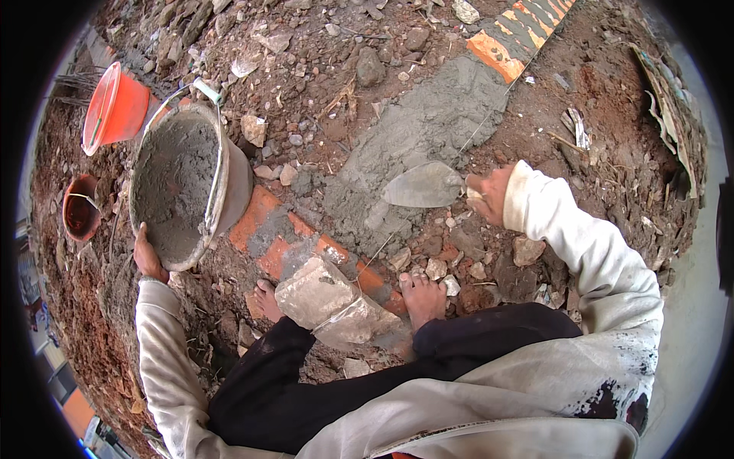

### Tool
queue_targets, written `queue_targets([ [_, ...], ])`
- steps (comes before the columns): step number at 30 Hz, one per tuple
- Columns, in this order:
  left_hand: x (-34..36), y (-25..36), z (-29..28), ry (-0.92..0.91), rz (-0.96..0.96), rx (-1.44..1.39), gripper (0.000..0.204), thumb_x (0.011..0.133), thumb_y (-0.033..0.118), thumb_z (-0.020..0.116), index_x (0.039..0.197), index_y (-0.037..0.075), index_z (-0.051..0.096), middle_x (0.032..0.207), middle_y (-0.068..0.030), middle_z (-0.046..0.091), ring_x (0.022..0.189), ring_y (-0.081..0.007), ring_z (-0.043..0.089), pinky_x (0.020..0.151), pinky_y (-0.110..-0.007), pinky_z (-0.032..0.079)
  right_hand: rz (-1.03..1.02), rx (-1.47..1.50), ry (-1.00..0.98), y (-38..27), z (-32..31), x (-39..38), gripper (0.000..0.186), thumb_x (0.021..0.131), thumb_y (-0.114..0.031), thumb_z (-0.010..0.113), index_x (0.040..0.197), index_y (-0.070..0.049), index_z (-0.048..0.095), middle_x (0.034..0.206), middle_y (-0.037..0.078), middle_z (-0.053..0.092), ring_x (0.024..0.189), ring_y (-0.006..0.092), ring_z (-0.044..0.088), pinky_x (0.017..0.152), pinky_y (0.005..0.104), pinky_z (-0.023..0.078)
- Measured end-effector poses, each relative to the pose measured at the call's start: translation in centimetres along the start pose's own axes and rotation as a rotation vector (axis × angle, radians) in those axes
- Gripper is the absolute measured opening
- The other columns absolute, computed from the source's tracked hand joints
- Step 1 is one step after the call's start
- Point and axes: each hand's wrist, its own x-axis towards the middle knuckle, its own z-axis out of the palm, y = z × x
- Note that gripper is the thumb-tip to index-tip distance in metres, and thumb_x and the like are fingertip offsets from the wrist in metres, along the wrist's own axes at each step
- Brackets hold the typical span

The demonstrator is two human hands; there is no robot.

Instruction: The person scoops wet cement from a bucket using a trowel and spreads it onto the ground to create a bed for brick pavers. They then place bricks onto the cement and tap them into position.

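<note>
My left hand grips the near rim of a bucket that is tilted and holds grey wet mortar. Its thumb lies over the rim; the other fingers are hidden behind the wall. In my right hand is a pointing trowel, held by the handle, its blade flat just over the spread mortar bed. A thin string runs along the bed, passing by the blade. Between my feet a large stone block lies on orange bricks smeared with mortar.
An orange bucket lies tipped at the upper left, with a small reddish-brown pot below it. Mortar-streaked bricks continue the line at the upper right. Loose stones and rubble cover the soil. A bent sheet stands at the far right.
</note>
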Motion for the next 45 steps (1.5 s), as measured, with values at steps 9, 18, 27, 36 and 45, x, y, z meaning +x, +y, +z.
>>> queue_targets([
  [9,1.3,-0.4,-0.2,0.014,0.025,0.182,0.06,0.088,0.04,0.047,0.128,-0.004,0.041,0.123,-0.0172,0.049,0.104,-0.0296,0.054,0.09,-0.038,0.043,0.367,0.085,-0.028,7.4,3.4,1.5,0.034,0.086,-0.033,0.044,0.108,-0.009,0.056,0.087,0.018,0.065,0.083,0.0348,0.063,0.076,0.0445,0.05],
  [18,0.3,-3.0,1.2,0.05,0.163,0.096,0.051,0.093,0.033,0.04,0.127,-0.005,0.042,0.122,-0.0162,0.051,0.106,-0.0278,0.053,0.091,-0.037,0.044,0.537,0.076,-0.051,9.8,3.5,-0.8,0.037,0.085,-0.033,0.046,0.109,-0.007,0.057,0.096,0.018,0.064,0.091,0.0335,0.062,0.081,0.0433,0.048],
  [27,-1.7,0.0,0.7,-0.12,0.08,-0.164,0.053,0.093,0.039,0.037,0.131,0.001,0.037,0.126,-0.0143,0.047,0.108,-0.0291,0.052,0.093,-0.038,0.043,-0.552,0.74,0.472,-1.7,-11.3,-0.7,0.055,0.071,-0.013,0.052,0.122,0.0,0.041,0.091,0.017,0.059,0.078,0.0319,0.059,0.07,0.0391,0.048],
  [36,-1.0,-1.3,-0.7,-0.011,0.065,-0.188,0.053,0.094,0.04,0.034,0.129,0.001,0.04,0.126,-0.0138,0.048,0.109,-0.0292,0.051,0.096,-0.036,0.04,-0.279,1.104,0.093,-0.2,-9.7,6.9,0.027,0.086,-0.028,0.05,0.08,-0.004,0.061,0.078,0.008,0.066,0.053,0.0128,0.061,0.042,0.0265,0.049],
  [45,-2.5,-1.1,1.9,0.001,0.014,-0.197,0.054,0.092,0.042,0.038,0.126,0.0,0.043,0.12,-0.014,0.053,0.102,-0.03,0.056,0.09,-0.039,0.045,0.41,0.327,0.054,5.1,13.2,10.4,0.027,0.072,-0.02,0.063,0.091,-0.003,0.066,0.095,0.018,0.064,0.094,0.0309,0.062,0.079,0.0373,0.05],
])
